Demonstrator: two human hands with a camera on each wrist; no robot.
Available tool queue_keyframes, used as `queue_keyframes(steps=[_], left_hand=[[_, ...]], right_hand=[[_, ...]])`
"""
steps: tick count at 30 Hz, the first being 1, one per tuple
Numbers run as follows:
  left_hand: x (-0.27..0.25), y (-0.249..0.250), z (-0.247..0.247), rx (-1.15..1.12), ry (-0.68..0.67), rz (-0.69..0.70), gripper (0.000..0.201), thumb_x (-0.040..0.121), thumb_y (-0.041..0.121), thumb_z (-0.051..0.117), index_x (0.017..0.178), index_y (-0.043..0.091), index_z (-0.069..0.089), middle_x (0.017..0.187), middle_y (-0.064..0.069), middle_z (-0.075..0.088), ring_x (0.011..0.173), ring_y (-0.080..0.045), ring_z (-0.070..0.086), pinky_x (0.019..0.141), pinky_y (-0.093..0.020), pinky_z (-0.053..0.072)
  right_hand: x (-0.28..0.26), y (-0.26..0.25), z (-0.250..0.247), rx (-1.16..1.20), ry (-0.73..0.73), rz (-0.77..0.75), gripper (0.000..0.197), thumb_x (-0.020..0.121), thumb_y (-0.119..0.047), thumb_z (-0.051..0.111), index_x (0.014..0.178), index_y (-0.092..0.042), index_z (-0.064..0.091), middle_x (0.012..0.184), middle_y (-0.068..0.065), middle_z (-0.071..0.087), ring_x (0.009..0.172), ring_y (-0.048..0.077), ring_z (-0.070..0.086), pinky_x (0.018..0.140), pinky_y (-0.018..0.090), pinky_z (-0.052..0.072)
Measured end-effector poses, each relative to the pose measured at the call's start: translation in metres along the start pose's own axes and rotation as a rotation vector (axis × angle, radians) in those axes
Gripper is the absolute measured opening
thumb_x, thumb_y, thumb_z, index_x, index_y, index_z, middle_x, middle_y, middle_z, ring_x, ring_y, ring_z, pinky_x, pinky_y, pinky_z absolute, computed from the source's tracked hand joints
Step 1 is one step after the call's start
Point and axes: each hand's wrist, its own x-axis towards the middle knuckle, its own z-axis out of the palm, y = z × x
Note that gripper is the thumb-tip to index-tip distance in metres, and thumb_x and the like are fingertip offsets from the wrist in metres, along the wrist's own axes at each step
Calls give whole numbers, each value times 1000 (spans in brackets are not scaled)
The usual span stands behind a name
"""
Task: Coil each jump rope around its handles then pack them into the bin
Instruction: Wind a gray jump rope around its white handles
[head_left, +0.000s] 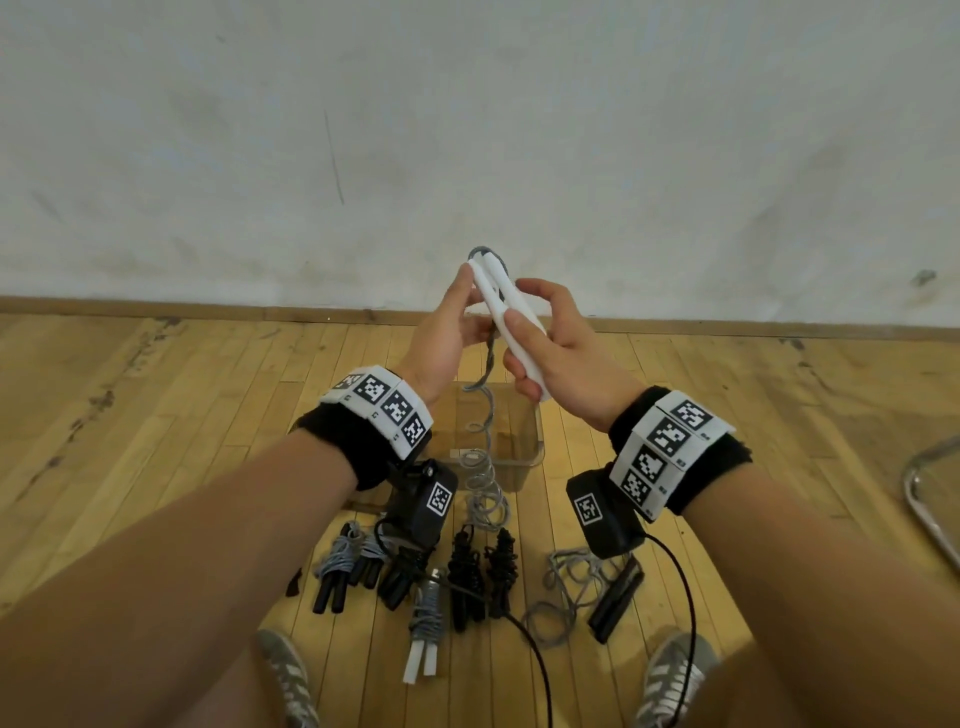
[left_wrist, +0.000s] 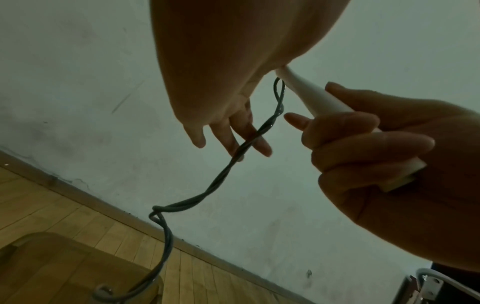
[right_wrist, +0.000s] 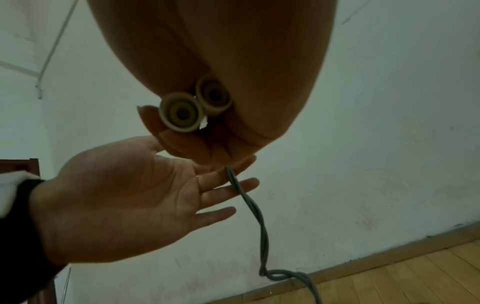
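Right hand (head_left: 558, 348) grips white handles (head_left: 506, 306); left hand (head_left: 447, 327) flat.

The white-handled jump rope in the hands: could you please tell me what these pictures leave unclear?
- Far end of the grey twisted cord: head view, left wrist camera covers its floor coils.
- White plastic handles: right wrist view, right hand hides their shafts.
- Clear plastic bin: forearms block its contents.
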Motion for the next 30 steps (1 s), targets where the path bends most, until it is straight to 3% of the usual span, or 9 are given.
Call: queue_keyframes(steps=[2, 5, 9, 13, 16, 20, 25, 28, 30], left_hand=[[-3, 3, 4, 3, 2, -8, 57, 109, 52, 26, 119, 12, 66, 107, -20, 75, 98, -34, 72, 93, -39, 57], [-3, 4, 7, 122, 101, -1, 42, 109, 39, 43, 112, 3, 63, 79, -12, 72, 67, -21, 66, 71, -35, 57], [-8, -2, 10, 343, 83, 53, 16, 102, 21, 60, 100, 6, 66, 72, -2, 67, 55, -8, 57, 56, -18, 49], [-11, -1, 6, 486, 13, 92, 2, 95, 18, 70, 96, 16, 70, 76, 0, 72, 56, 0, 62, 59, -14, 50], [-11, -1, -2, 698, -44, 141, 8, 96, 24, 68, 97, 20, 75, 75, 8, 74, 62, 3, 64, 62, -18, 50], [-11, -1, -7, 894, -96, 218, 15, 97, 30, 66, 89, 23, 76, 68, 11, 66, 56, 0, 54, 56, -15, 37], [-7, -1, -11, 760, -75, 252, 10, 88, 27, 78, 83, 23, 72, 69, 14, 64, 62, 6, 56, 59, -9, 41], [1, 3, -18, 547, -40, 181, 18, 80, 27, 86, 84, 16, 71, 78, 6, 73, 74, -6, 67, 69, -19, 53], [3, 5, -24, 404, -47, 95, 23, 74, 32, 87, 81, 18, 70, 77, 4, 73, 73, -9, 67, 67, -22, 51]], right_hand=[[-2, -1, -3, -7, 4, 0, 45, 107, -32, 49, 147, -21, 31, 71, 5, 57, 55, 15, 50, 50, 30, 43], [-4, -2, -8, -88, 41, -8, 39, 108, -30, 46, 142, -13, 42, 72, 6, 55, 51, 10, 49, 47, 25, 43], [-1, 5, -17, -443, 126, -73, 29, 108, -35, 45, 122, -12, 57, 72, 5, 59, 51, 12, 52, 50, 30, 48], [3, 16, -32, -838, 152, -77, 33, 107, -41, 43, 122, -15, 58, 78, -3, 61, 62, 14, 56, 56, 32, 44], [2, 19, -37, -1048, 82, -67, 32, 107, -43, 42, 124, -22, 59, 81, -6, 61, 66, 14, 57, 59, 32, 44], [-3, 19, -39, -1102, -112, -45, 14, 106, -43, 44, 102, -33, 53, 75, -11, 57, 65, 11, 53, 60, 30, 37], [-7, 15, -45, -956, -228, -62, 23, 101, -46, 54, 92, -28, 64, 69, -6, 60, 60, 12, 52, 57, 27, 37], [-13, 12, -42, -900, -239, -105, 27, 99, -50, 56, 93, -26, 67, 66, -5, 60, 56, 8, 52, 55, 25, 41], [-17, 9, -37, -819, -215, -135, 19, 98, -48, 59, 88, -32, 65, 63, -8, 58, 54, 5, 52, 52, 18, 38]])
